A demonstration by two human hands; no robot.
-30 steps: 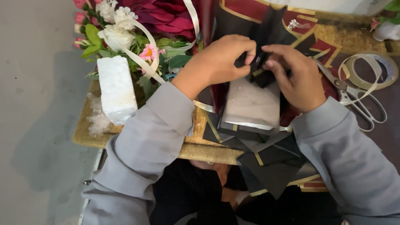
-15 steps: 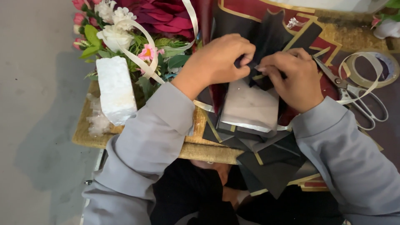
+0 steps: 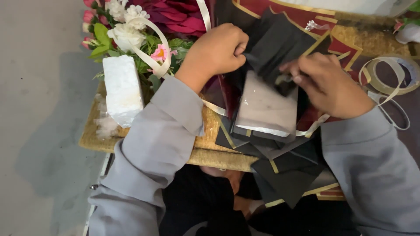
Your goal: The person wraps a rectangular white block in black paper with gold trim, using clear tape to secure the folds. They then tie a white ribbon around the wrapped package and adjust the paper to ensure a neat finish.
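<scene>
The left hand [image 3: 218,52] is closed tight on the black paper [image 3: 273,52]. The right hand [image 3: 332,85] pinches its lower edge. The paper lies between both hands.

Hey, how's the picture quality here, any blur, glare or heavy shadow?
Head view: light is soft and even; the left hand looks fairly sharp, the right hand slightly smeared at the fingertips; a dull sheen shows on the grey sheet; a soft shadow falls on the floor.
</scene>
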